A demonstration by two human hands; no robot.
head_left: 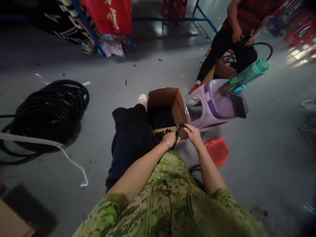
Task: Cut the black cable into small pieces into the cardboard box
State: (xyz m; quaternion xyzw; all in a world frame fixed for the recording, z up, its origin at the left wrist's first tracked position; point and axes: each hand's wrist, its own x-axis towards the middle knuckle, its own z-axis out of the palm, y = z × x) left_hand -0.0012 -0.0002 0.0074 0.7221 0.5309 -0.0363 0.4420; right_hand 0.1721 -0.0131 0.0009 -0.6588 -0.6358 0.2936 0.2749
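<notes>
My left hand (170, 139), with a bracelet at its wrist, is closed around a curved black hose-like length (177, 135) over the near edge of a cardboard box. Close by on the right, my right hand (194, 134) pinches a short black piece (184, 126) between thumb and fingers. The two black things meet or overlap; I cannot tell whether they are joined. Below my hands the open cardboard box (163, 95) holds a heap of small black parts (163, 118). A cardboard strip separates a smaller group of black parts (161, 133) at its near side.
Right of the box stands a purple stool (217, 105) with a green bottle (244, 77) and a dark phone (239, 106) on it. A red plastic item (217, 151) is nearby. Coiled black hose (49, 115) lies left. A co-worker (237, 36) sits at upper right.
</notes>
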